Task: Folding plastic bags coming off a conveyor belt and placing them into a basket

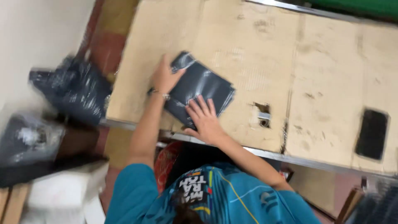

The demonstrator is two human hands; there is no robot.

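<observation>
1. The left hand (165,76) is lying with fingers spread and released on the far-left edge of the dark plastic bag (201,87), pinning it, not gripping.
2. The right hand (204,120) is pressing flat on the near corner, fingers splayed open — nothing clenched.
3. The bag is resting flat on the cardboard-covered table (323,74), near its front-left edge, well apart from the black phone (372,133).
4. To smooth it well, I would judge that both palms should be staying flat and sliding outward evenly — slick plastic is likely creasing or skating otherwise.
</observation>
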